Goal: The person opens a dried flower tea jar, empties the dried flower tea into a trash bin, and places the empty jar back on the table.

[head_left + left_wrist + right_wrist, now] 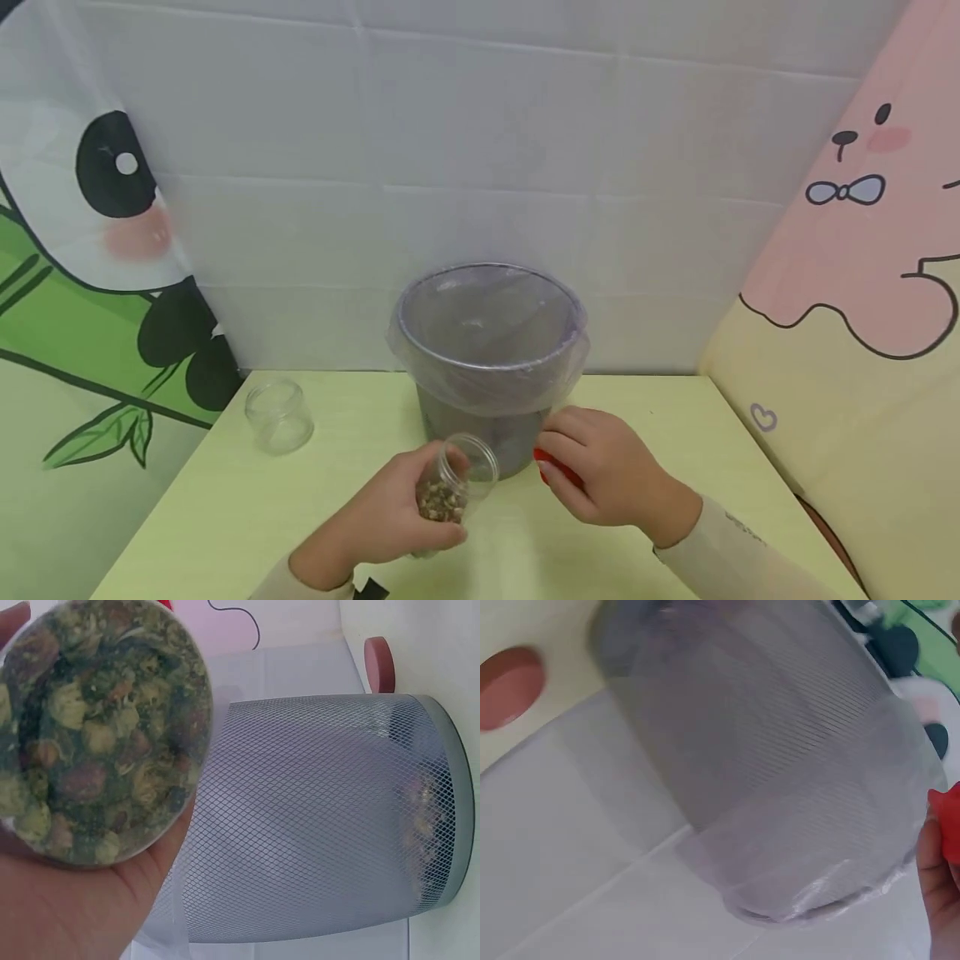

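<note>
My left hand (393, 512) grips a clear jar (468, 467) tilted with its open mouth toward the far right. Dried flower and herb bits (97, 735) fill its lower part and show through the base in the left wrist view. My right hand (603, 467) pinches a small red object (558, 468), mostly covered by the fingers; its kind cannot be told. Just beyond both hands stands a grey mesh wastebasket (315, 817) with a translucent bag (480, 392) folded over its rim. Some dried bits show at the bottom of the wastebasket, through the mesh, in the left wrist view.
At the left of the pale yellow table (645, 417) stands another clear jar (279, 417), with no lid on it. A reddish round disc (510, 686) lies on the table beyond the wastebasket, out of sight in the head view. Printed cloth walls enclose the table.
</note>
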